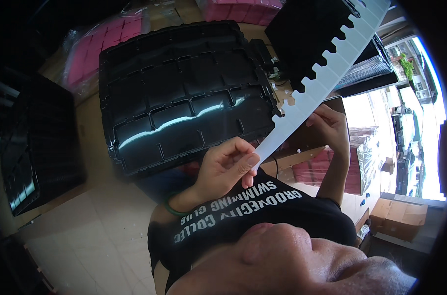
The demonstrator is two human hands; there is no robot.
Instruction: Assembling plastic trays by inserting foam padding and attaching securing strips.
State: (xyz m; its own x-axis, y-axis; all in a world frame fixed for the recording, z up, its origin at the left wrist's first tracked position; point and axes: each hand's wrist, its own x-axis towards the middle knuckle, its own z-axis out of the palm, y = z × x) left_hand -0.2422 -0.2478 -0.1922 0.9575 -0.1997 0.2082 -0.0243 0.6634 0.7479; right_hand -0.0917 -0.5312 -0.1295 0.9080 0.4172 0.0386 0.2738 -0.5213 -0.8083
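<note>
A long white strip (pixel 316 87), notched along one edge, runs slantwise up to the upper right. My left hand (pixel 228 166), with a green band at the wrist, pinches its near end between thumb and fingers. Beside the strip's plain edge is my right hand (pixel 330 125), its thumb and fingertips drawn together; whether they hold a small piece or touch the strip I cannot tell. A stack of black plastic trays (pixel 184 93) with moulded compartments stands in front of me, just beyond my left hand. Small white scraps (pixel 288 99) lie near the notched edge.
More black tray stacks stand at the left (pixel 41 142) and upper right (pixel 302 39). Plastic-wrapped pink packs (pixel 105 44) lie at the far side, and another wrapped pink stack (pixel 363 157) is at the right. A brown carton (pixel 398 219) sits at the lower right.
</note>
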